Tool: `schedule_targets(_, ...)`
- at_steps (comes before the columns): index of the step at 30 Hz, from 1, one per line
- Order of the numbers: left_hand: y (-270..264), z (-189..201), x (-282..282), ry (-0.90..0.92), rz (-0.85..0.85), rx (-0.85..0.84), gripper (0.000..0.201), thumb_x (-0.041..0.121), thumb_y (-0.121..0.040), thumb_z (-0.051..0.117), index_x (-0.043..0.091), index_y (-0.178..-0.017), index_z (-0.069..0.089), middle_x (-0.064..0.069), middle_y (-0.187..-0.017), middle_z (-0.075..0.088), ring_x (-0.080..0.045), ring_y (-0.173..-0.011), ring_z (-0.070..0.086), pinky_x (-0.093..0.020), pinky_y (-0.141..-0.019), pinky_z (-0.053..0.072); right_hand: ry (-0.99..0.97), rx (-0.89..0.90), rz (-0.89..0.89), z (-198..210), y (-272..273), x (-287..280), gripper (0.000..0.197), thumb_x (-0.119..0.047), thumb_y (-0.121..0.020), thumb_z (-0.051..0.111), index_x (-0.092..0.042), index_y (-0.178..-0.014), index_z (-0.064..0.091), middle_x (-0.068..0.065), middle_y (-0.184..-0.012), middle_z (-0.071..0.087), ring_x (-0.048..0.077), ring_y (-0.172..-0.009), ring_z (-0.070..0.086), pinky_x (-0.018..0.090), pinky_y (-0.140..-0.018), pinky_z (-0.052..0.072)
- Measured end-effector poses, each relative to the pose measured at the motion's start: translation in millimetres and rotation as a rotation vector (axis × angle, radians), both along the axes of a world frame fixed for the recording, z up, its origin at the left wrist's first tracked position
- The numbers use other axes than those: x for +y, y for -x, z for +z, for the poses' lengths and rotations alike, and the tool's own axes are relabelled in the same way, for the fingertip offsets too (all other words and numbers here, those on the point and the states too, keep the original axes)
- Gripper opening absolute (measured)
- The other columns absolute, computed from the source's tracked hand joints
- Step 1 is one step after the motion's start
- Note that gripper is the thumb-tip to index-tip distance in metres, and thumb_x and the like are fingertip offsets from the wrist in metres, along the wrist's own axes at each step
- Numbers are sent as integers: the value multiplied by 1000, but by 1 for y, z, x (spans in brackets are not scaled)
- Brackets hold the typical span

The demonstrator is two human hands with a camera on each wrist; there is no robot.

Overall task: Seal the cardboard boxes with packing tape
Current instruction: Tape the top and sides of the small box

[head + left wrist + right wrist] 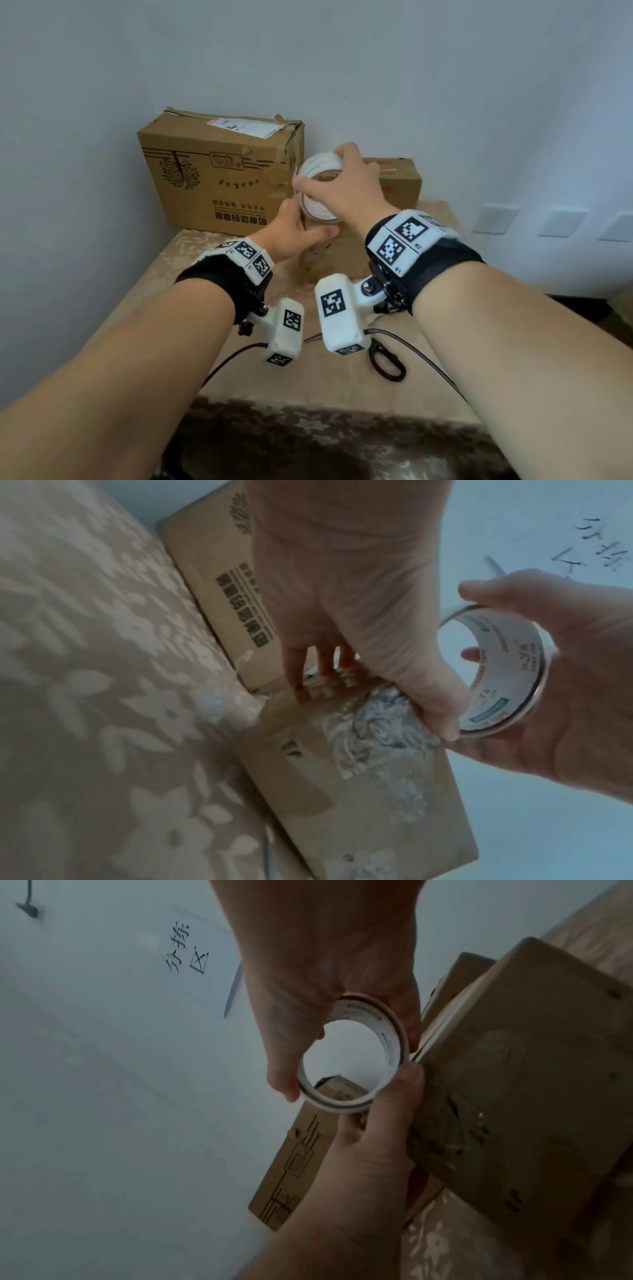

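Observation:
My right hand (349, 185) grips a white roll of packing tape (318, 185) from above, just over a small cardboard box (329, 263) standing in front of me. The right wrist view shows the roll (352, 1053) held on edge against that box's (531, 1069) upper corner. My left hand (294, 229) rests on the small box: in the left wrist view its straight fingers (308, 666) press on the glossy top, and the thumb lies at the corner beside the roll (503, 669). The box top is mostly hidden by both hands.
A large printed cardboard box (219, 171) stands against the wall at the back left, and a lower one (400, 181) at the back right. The table (308, 383) has a beige patterned cloth. A black clip and cables (385, 363) lie near me. Wall switches (561, 222) are at the right.

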State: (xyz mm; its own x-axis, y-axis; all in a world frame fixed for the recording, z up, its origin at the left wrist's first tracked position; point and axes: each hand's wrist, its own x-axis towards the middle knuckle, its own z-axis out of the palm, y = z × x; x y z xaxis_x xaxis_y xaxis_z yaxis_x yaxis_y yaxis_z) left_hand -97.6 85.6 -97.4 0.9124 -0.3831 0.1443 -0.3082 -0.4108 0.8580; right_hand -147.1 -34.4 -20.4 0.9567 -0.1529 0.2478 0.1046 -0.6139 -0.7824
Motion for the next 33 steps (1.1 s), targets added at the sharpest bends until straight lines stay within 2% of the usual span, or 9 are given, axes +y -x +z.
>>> schedule_targets(4, 9, -11, 26, -134, 65, 43, 99, 63, -64, 75, 20, -141, 29, -6, -136, 42, -20, -118, 50, -42, -102, 45, 264, 22, -67, -6, -3, -5, 74, -48, -70, 75, -32, -132, 40, 9, -128, 32, 33, -109, 48, 39, -91, 46)
schedule_targets(7, 11, -7, 27, -184, 73, 33, 94, 51, -74, 74, 13, -144, 23, -7, -138, 35, -21, -121, 45, -39, -105, 41, 411, -6, -129, -11, -1, -22, 77, -49, -68, 75, -35, -134, 39, 9, -133, 32, 36, -117, 44, 44, -95, 46)
schedule_targets(12, 22, -1, 19, -332, 65, 22, 92, 51, -87, 59, 11, -151, 7, -10, -154, 19, -24, -138, 27, -34, -112, 26, 315, 50, -96, -15, -1, -18, 76, -50, -78, 68, -37, -144, 32, 11, -141, 26, 38, -125, 35, 40, -97, 38)
schedule_targets(15, 29, 10, 16, -647, 63, -183, 86, 54, -94, 42, 7, -152, 0, -11, -160, -1, -23, -147, 2, -40, -120, 7, 202, 61, -88, -13, -5, -21, 73, -54, -86, 56, -35, -149, 25, 14, -144, 30, 37, -128, 38, 38, -100, 36)
schedule_targets(17, 32, 20, 8, -787, 21, -319, 75, 47, -98, 35, 3, -151, 6, -15, -159, 1, -24, -147, 1, -37, -120, 4, 133, 54, -94, -14, -5, -26, 82, -52, -86, 59, -28, -152, 17, 15, -144, 36, 32, -128, 41, 34, -101, 37)
schedule_targets(20, 36, 27, -1, -889, -34, -247, 76, 50, -99, 31, -2, -150, 6, -18, -158, 9, -26, -147, 7, -35, -117, 11, 0, 85, -102, -17, -3, -27, 94, -54, -77, 71, -15, -146, 22, 8, -135, 48, 25, -123, 49, 30, -95, 41)
schedule_targets(26, 29, 21, -3, -1021, -32, -258, 78, 54, -97, 29, 2, -151, 5, -19, -158, 5, -28, -147, 7, -37, -118, 11, 0, 77, -96, -18, -5, -17, 82, -58, -75, 68, -17, -137, 34, 4, -121, 55, 21, -109, 56, 35, -93, 50)
schedule_targets(30, 34, 24, 1, -1008, -35, -234, 75, 50, -99, 29, 4, -151, 3, -16, -159, 2, -25, -147, 4, -35, -118, 9, 144, 3, -111, -7, -7, -31, 78, -46, -74, 74, -21, -137, 36, 2, -115, 46, 17, -102, 46, 30, -88, 44)
schedule_targets(33, 35, 24, 2, -1000, -42, -239, 75, 51, -99, 29, 4, -151, 4, -16, -159, 2, -25, -147, 5, -35, -119, 9, 336, -3, -220, -8, -10, -55, 78, -47, -72, 73, -28, -138, 35, 10, -129, 36, 32, -119, 39, 40, -95, 39)
